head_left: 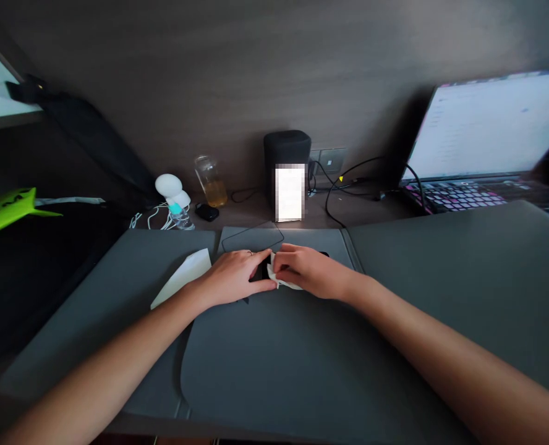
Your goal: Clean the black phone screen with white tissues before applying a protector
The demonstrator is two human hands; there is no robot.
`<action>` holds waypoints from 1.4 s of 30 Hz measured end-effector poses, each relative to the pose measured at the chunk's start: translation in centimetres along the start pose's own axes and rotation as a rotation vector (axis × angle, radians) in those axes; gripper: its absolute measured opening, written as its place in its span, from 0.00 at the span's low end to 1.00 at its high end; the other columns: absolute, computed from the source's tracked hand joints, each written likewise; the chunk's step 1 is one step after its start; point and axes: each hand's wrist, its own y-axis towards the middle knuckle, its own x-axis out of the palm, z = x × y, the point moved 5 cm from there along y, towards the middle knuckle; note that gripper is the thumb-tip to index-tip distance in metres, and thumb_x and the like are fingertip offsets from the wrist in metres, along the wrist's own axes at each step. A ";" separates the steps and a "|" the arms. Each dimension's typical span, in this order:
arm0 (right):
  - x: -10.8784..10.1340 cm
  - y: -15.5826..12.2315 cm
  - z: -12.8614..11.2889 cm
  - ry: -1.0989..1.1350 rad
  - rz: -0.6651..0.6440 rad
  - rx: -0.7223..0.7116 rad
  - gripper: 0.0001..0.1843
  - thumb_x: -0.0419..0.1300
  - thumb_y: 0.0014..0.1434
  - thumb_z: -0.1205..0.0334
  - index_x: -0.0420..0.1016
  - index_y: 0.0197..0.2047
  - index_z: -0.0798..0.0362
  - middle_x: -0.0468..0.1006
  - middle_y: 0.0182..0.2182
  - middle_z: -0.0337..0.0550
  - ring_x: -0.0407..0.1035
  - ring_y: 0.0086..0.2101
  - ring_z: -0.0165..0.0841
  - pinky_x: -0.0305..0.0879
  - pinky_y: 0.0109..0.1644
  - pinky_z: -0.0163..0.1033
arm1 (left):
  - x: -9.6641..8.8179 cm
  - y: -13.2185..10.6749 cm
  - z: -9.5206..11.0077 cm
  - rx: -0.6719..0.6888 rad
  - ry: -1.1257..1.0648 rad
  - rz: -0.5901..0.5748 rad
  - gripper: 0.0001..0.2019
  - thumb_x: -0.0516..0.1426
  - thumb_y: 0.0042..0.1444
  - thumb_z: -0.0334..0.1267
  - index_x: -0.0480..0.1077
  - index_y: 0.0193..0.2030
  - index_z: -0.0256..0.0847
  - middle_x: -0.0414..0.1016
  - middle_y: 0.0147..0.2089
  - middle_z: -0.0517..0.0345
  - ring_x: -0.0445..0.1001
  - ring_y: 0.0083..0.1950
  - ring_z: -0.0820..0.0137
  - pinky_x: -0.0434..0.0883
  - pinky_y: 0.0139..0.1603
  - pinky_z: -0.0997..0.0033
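Observation:
A flat black object (258, 269), mostly hidden under my hands, lies on the grey mat (265, 358); its exact kind does not show. My left hand (237, 275) holds it at its left end, thumb and index finger stretched along opposite edges. Pinched in the closed fingers of my right hand (309, 269) is a crumpled white tissue (274, 278), pressed against the black object. A white sheet of paper (184, 278) rests on the mat to the left, partly behind my left forearm. A thin dark cord loop (251, 237) lies beyond my hands.
Along the wall stand a white round-headed device (169, 185), a glass bottle of amber liquid (215, 191) and a black speaker (287, 148) with a blurred white patch. Black cables (334, 191) run toward an opened laptop (488, 136). A small black item (207, 212) sits near the bottle.

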 end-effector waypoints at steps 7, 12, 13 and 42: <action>0.7 1.3 0.9 -0.052 0.124 0.042 0.06 0.54 0.65 0.69 0.73 0.38 0.55 0.68 0.36 0.43 0.65 0.34 0.31 0.61 0.40 0.38 | -0.1 0.1 0.3 -0.005 -0.028 -0.008 0.19 0.58 0.59 0.52 0.70 0.49 0.42 0.71 0.30 0.60 0.70 0.31 0.65 0.61 0.30 0.67; -2.4 -0.7 3.2 -0.002 0.017 0.039 0.05 0.57 0.62 0.67 0.73 0.33 0.55 0.70 0.33 0.41 0.66 0.33 0.30 0.62 0.39 0.36 | 0.3 -0.1 -0.3 -0.031 -0.010 -0.022 0.30 0.56 0.60 0.54 0.63 0.65 0.40 0.71 0.31 0.59 0.69 0.32 0.65 0.62 0.33 0.67; -3.0 -1.3 3.4 0.018 -0.017 0.032 0.06 0.57 0.62 0.67 0.73 0.34 0.55 0.71 0.34 0.42 0.66 0.35 0.30 0.62 0.40 0.37 | 0.3 -0.1 -0.4 -0.032 -0.008 -0.022 0.31 0.55 0.61 0.55 0.62 0.66 0.40 0.71 0.31 0.59 0.69 0.33 0.65 0.63 0.33 0.67; -9.5 -6.6 7.0 -0.283 0.062 0.398 0.17 0.56 0.58 0.45 0.73 0.33 0.51 0.72 0.33 0.45 0.66 0.32 0.36 0.60 0.35 0.40 | -1.5 0.5 -5.1 -0.147 0.079 0.330 0.26 0.57 0.63 0.45 0.60 0.65 0.40 0.69 0.62 0.44 0.65 0.63 0.54 0.64 0.61 0.52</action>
